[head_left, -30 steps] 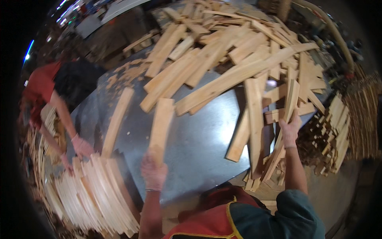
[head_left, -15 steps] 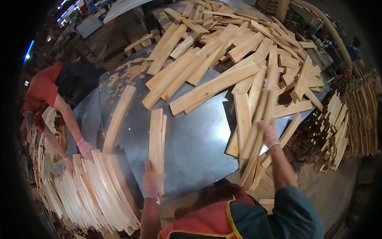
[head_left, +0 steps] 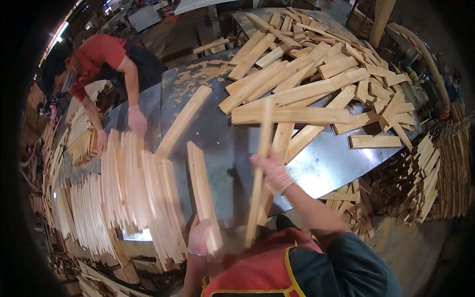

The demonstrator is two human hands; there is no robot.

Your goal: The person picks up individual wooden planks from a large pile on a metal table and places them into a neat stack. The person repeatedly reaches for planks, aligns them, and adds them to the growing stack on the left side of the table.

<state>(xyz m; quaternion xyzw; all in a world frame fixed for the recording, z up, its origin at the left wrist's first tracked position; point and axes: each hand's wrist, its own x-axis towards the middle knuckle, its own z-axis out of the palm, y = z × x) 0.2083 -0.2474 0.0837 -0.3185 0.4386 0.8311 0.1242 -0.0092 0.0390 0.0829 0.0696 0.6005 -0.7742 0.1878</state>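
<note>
My left hand [head_left: 199, 238], in a pale glove, is closed at the near end of a pair of wooden boards [head_left: 202, 190] standing on edge at the table's front. My right hand [head_left: 272, 171], also gloved, grips a long narrow wooden board [head_left: 259, 185] upright in front of me; its upper end is smeared by motion. Just behind that board, another plank [head_left: 282, 143] slants across the table. A single board [head_left: 184, 120] lies apart, left of my hands. Close by on the left stands a row of boards on edge [head_left: 161, 198].
A big heap of loose boards [head_left: 302, 64] covers the far right of the metal table [head_left: 217, 163]. On the left, a co-worker in a red shirt [head_left: 101, 52] reaches gloved hands to the row's boards. Stacked wood [head_left: 420, 178] and a ribbed hose [head_left: 420, 47] are at right.
My right hand has moved left with a board, away from the slanted planks. My left hand stays on its boards. The co-worker's hands have shifted a blurred group of boards in the row. My view has turned.
</note>
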